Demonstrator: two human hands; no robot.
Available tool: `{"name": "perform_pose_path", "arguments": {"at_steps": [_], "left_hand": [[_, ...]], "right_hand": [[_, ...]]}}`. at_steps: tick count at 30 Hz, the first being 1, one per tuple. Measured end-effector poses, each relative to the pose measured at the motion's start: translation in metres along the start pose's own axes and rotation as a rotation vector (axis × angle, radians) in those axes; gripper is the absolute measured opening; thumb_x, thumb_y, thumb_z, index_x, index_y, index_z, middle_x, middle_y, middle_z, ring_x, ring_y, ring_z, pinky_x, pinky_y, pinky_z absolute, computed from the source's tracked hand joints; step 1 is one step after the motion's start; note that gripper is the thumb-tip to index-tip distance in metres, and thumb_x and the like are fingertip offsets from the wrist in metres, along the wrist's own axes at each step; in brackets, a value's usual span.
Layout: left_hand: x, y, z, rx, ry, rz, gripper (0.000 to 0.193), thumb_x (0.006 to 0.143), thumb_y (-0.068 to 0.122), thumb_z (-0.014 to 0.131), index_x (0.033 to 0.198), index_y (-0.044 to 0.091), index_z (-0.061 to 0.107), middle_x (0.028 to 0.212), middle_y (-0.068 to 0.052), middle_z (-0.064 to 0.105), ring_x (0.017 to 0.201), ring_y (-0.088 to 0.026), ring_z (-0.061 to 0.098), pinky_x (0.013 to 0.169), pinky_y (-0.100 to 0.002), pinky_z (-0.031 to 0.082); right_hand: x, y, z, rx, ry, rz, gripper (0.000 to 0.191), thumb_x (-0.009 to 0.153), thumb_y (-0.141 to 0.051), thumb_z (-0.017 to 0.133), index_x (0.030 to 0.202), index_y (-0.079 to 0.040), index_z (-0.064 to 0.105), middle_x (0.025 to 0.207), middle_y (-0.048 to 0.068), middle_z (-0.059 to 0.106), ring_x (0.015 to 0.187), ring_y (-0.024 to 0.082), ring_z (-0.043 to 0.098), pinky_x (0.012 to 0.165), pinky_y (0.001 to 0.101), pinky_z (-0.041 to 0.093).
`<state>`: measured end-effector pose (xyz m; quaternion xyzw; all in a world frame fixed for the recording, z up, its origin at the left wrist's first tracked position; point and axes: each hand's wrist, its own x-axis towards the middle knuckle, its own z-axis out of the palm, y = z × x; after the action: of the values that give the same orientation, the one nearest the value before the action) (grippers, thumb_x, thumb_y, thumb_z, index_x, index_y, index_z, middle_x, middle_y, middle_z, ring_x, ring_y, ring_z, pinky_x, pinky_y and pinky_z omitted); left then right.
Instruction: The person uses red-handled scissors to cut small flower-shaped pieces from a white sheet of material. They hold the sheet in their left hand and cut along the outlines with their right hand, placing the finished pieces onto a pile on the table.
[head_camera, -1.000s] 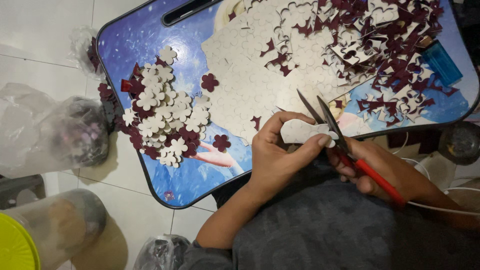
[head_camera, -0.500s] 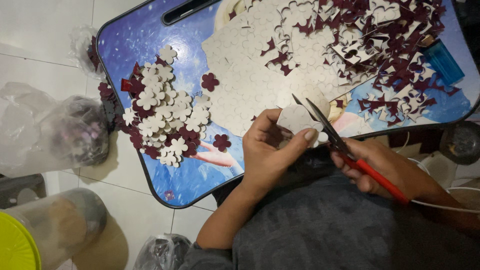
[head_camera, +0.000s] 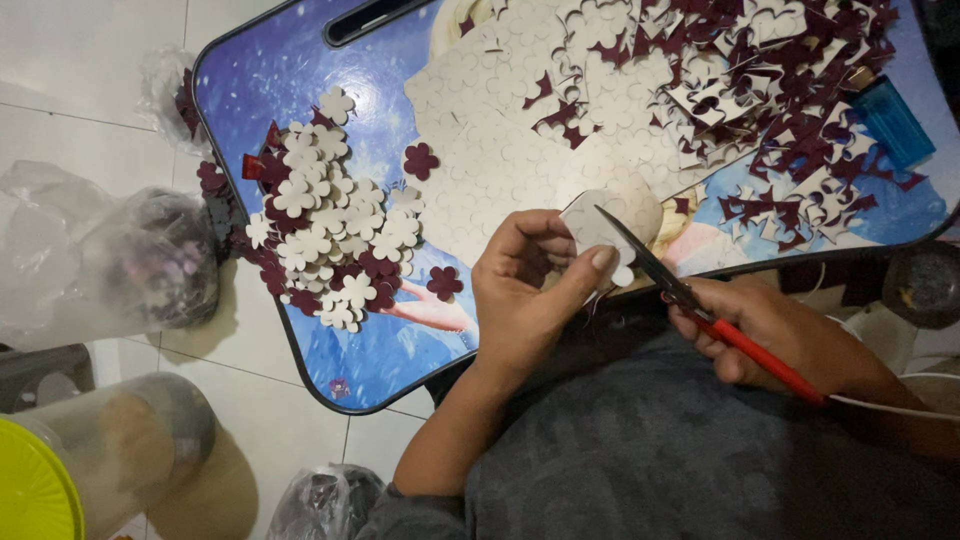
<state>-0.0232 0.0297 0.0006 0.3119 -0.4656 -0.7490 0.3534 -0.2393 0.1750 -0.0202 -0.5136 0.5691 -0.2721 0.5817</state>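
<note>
your left hand pinches the white foam piece over the lap tray's near edge, so your right hand, gripping the red-handled scissors, meets it with blades narrowly parted.

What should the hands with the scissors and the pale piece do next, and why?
Probably close the scissors for a short snip. Their blades lie open across the pale foam piece, which the left hand pinches at its edge, while the right hand grips the red handles.
</note>
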Motion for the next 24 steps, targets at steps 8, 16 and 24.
{"name": "perform_pose_path", "arguments": {"at_steps": [8, 16, 24], "left_hand": [[0.003, -0.006, 0.005, -0.073, 0.051, 0.079, 0.034, 0.096, 0.000, 0.077, 0.125, -0.002, 0.058, 0.105, -0.009, 0.068, 0.095, -0.012, 0.068, 0.085, -0.026, 0.060], [-0.002, -0.007, 0.014, -0.112, -0.011, 0.035, 0.047, 0.096, -0.003, 0.076, 0.137, -0.002, 0.052, 0.106, -0.009, 0.066, 0.096, -0.012, 0.070, 0.083, -0.023, 0.059], [-0.003, -0.003, 0.012, 0.004, -0.066, 0.029, 0.047, 0.095, -0.003, 0.074, 0.136, -0.003, 0.052, 0.098, -0.009, 0.071, 0.089, -0.011, 0.072, 0.076, -0.021, 0.059]], "right_hand": [[0.005, 0.010, 0.000, 0.007, -0.038, -0.011, 0.086, 0.068, -0.091, 0.052, 0.095, -0.010, 0.060, 0.067, -0.003, 0.052, 0.059, 0.011, 0.049, 0.051, 0.0280, 0.047], [0.004, -0.013, 0.000, 0.032, -0.017, 0.004, 0.099, 0.068, -0.092, 0.048, 0.118, -0.007, 0.058, 0.065, -0.001, 0.053, 0.055, 0.011, 0.053, 0.049, 0.0288, 0.044], [0.005, -0.018, 0.001, 0.027, -0.016, -0.021, 0.101, 0.070, -0.092, 0.045, 0.120, -0.005, 0.057, 0.067, 0.001, 0.054, 0.059, 0.013, 0.048, 0.051, 0.0305, 0.045]]}}
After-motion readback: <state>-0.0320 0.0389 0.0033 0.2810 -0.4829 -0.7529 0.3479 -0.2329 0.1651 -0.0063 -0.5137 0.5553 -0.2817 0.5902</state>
